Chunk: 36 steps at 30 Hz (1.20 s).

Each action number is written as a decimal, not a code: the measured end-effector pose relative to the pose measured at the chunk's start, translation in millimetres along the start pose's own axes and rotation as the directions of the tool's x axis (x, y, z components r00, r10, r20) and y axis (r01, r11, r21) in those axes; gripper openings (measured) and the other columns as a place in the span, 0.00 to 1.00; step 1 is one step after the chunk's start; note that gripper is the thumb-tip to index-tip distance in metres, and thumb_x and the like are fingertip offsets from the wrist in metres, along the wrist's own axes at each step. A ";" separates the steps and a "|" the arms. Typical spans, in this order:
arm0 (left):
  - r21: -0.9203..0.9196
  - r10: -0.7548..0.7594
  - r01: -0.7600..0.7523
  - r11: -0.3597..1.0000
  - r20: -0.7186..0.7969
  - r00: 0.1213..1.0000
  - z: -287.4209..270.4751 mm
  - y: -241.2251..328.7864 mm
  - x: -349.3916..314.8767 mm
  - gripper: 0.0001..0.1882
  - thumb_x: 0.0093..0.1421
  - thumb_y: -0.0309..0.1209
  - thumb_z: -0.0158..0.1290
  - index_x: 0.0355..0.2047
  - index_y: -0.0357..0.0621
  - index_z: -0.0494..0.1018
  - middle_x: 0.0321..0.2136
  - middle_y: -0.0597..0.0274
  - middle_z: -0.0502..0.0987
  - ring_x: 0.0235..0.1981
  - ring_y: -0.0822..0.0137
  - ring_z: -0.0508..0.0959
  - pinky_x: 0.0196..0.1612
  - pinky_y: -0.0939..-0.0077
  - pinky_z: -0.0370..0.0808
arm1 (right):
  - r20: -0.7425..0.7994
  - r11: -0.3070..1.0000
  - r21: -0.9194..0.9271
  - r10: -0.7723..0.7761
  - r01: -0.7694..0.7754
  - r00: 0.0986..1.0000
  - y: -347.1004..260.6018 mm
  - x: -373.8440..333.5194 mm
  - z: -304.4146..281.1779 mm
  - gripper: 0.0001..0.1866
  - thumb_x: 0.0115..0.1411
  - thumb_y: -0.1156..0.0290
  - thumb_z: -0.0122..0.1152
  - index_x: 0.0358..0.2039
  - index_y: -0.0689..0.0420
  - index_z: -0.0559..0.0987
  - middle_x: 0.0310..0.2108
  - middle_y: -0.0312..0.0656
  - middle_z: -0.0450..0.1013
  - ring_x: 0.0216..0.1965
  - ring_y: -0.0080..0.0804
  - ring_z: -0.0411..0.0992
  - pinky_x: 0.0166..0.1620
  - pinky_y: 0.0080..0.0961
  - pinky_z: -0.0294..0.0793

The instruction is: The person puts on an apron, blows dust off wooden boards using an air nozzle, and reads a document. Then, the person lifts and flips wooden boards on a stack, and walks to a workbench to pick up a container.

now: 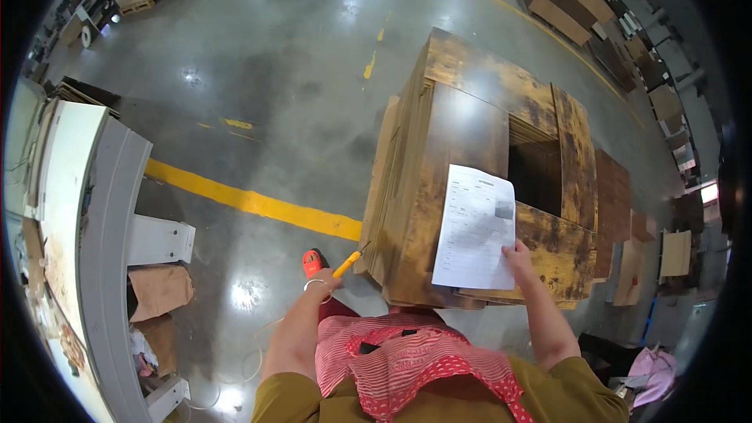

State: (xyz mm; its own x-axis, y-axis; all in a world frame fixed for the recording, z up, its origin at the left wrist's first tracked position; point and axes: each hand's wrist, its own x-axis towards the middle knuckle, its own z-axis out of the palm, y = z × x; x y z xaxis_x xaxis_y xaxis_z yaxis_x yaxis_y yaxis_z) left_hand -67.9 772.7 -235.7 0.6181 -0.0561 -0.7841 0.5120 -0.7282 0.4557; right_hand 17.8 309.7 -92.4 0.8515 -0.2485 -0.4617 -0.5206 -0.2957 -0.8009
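My left hand (pixel 323 282) is closed around a slim yellow tool (pixel 346 265) with a thin dark tip; its exact kind is too small to tell. The tip points up and right toward the side of a tall stack of brown wood-patterned panels (pixel 462 121). At its lower right edge, a white printed sheet of paper (pixel 474 227) is pinched in my right hand (pixel 518 261). The sheet overlaps the near part of the stack in view. A dark rectangular opening (pixel 535 166) lies between the panels, beyond the paper.
On the left stands a long white-topped bench (pixel 74 188) with brown cardboard (pixel 160 292) beneath it. A yellow floor line (pixel 251 202) runs to the stack. More brown boards (pixel 613 196) lean at its right. My red shoe (pixel 312 261) is near its left corner.
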 end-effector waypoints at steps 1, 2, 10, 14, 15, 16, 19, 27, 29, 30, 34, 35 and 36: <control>-0.035 0.019 -0.018 0.999 0.040 0.999 -6.0 1.9 10.3 0.20 0.46 0.44 0.48 0.33 0.43 0.72 0.22 0.55 0.75 0.26 0.60 0.75 0.32 0.68 0.70 | -0.004 1.000 -0.022 0.012 -0.012 1.000 -5.1 -2.2 5.4 0.12 0.51 0.77 0.49 0.38 0.62 0.71 0.32 0.39 0.71 0.32 0.26 0.68 0.36 0.23 0.66; -0.052 0.021 -0.018 0.998 0.060 0.998 -16.0 4.8 21.0 0.20 0.46 0.44 0.48 0.33 0.43 0.72 0.22 0.55 0.75 0.26 0.60 0.75 0.32 0.68 0.70 | -0.020 0.997 -0.033 0.071 -0.071 0.997 -7.3 -5.3 9.8 0.13 0.51 0.78 0.49 0.39 0.62 0.70 0.33 0.39 0.71 0.33 0.26 0.67 0.37 0.23 0.66; -0.159 0.184 -0.208 0.965 -0.157 0.970 -140.8 73.0 138.6 0.21 0.47 0.42 0.46 0.36 0.40 0.69 0.32 0.47 0.73 0.35 0.51 0.73 0.38 0.64 0.69 | -0.047 0.960 -0.057 0.270 -0.272 0.962 -21.2 -3.1 17.9 0.13 0.55 0.76 0.46 0.42 0.61 0.68 0.36 0.39 0.70 0.34 0.27 0.68 0.38 0.26 0.67; -0.165 0.268 -0.304 0.938 -0.209 0.941 -187.6 135.2 158.2 0.18 0.48 0.40 0.45 0.36 0.41 0.70 0.34 0.48 0.73 0.37 0.50 0.72 0.40 0.63 0.68 | -0.065 0.949 0.060 0.314 -0.310 0.947 -27.0 -7.9 25.3 0.14 0.56 0.76 0.45 0.44 0.61 0.66 0.37 0.40 0.70 0.36 0.29 0.69 0.39 0.28 0.68; -0.173 0.286 -0.327 0.929 -0.227 0.931 -194.8 146.9 160.9 0.17 0.50 0.38 0.44 0.36 0.43 0.70 0.34 0.49 0.73 0.38 0.50 0.71 0.41 0.62 0.68 | -0.074 0.948 0.059 0.316 -0.312 0.946 -29.5 -6.3 27.7 0.14 0.56 0.76 0.45 0.44 0.61 0.66 0.37 0.40 0.70 0.36 0.29 0.69 0.39 0.28 0.68; -0.173 0.292 -0.331 0.928 -0.219 0.931 -200.5 158.4 165.0 0.17 0.50 0.38 0.44 0.36 0.43 0.70 0.34 0.49 0.73 0.38 0.50 0.71 0.41 0.62 0.68 | -0.074 0.948 0.056 0.318 -0.315 0.945 -31.5 -6.9 31.0 0.14 0.56 0.75 0.47 0.43 0.62 0.67 0.37 0.39 0.70 0.36 0.29 0.69 0.39 0.27 0.68; -0.278 0.253 -0.315 0.908 -0.235 0.938 -208.1 183.0 176.7 0.17 0.49 0.40 0.46 0.35 0.43 0.70 0.34 0.49 0.73 0.36 0.50 0.72 0.39 0.63 0.69 | -0.078 0.943 0.056 0.331 -0.327 0.940 -28.5 -6.3 27.7 0.13 0.55 0.74 0.49 0.42 0.62 0.67 0.36 0.38 0.70 0.35 0.28 0.69 0.39 0.26 0.68; -0.461 0.465 -0.314 0.830 0.259 0.847 -175.9 131.2 158.0 0.16 0.47 0.40 0.48 0.32 0.43 0.70 0.17 0.63 0.70 0.17 0.71 0.69 0.24 0.73 0.68 | -0.092 0.929 0.103 0.365 -0.355 0.927 -25.9 -8.0 19.7 0.12 0.54 0.74 0.50 0.40 0.61 0.69 0.33 0.36 0.70 0.33 0.26 0.69 0.36 0.24 0.68; -0.408 0.424 -0.297 0.863 0.268 0.865 -158.4 96.5 162.3 0.16 0.47 0.41 0.49 0.32 0.44 0.69 0.16 0.65 0.69 0.13 0.73 0.65 0.18 0.76 0.62 | -0.113 0.930 0.071 0.367 -0.361 0.923 -23.4 -6.3 19.8 0.14 0.55 0.76 0.46 0.43 0.62 0.67 0.36 0.40 0.70 0.36 0.29 0.69 0.40 0.27 0.68; -0.379 0.385 -0.270 0.885 0.270 0.883 -145.0 77.3 171.1 0.15 0.48 0.41 0.49 0.32 0.46 0.69 0.15 0.70 0.66 0.09 0.77 0.60 0.11 0.81 0.57 | -0.118 0.929 0.077 0.369 -0.362 0.922 -20.7 -6.6 19.1 0.14 0.55 0.76 0.46 0.43 0.62 0.67 0.36 0.40 0.70 0.36 0.29 0.69 0.40 0.27 0.68; -0.159 0.436 -0.410 0.898 0.214 0.874 -96.5 -1.7 181.3 0.15 0.46 0.38 0.49 0.32 0.44 0.70 0.18 0.63 0.73 0.17 0.68 0.71 0.22 0.73 0.68 | -0.094 0.940 0.096 0.337 -0.328 0.937 -26.8 -4.3 27.0 0.15 0.54 0.76 0.48 0.44 0.62 0.67 0.36 0.39 0.70 0.35 0.28 0.69 0.39 0.26 0.68; -0.157 0.437 -0.410 0.898 0.221 0.872 -92.7 -9.6 169.8 0.15 0.46 0.38 0.49 0.32 0.44 0.70 0.18 0.63 0.73 0.17 0.68 0.71 0.22 0.73 0.68 | -0.092 0.944 0.129 0.318 -0.305 0.944 -29.9 -6.7 28.2 0.15 0.54 0.76 0.49 0.44 0.62 0.68 0.35 0.38 0.70 0.35 0.27 0.69 0.39 0.26 0.68; -0.113 0.397 -0.382 0.917 0.330 0.856 -90.5 -14.6 149.3 0.15 0.46 0.38 0.48 0.32 0.43 0.70 0.19 0.61 0.73 0.20 0.66 0.72 0.25 0.72 0.68 | -0.099 0.940 0.133 0.329 -0.315 0.939 -28.5 -7.6 21.9 0.15 0.54 0.76 0.49 0.44 0.62 0.68 0.35 0.38 0.70 0.35 0.27 0.69 0.39 0.26 0.68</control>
State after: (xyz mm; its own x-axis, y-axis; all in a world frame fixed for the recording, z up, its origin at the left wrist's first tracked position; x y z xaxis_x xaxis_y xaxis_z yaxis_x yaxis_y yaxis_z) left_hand 70.9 836.8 -321.2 0.5355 -0.5628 -0.6296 0.3014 -0.5691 0.7650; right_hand 27.5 340.2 -74.4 0.6223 -0.4217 -0.6595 -0.7491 -0.0767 -0.6580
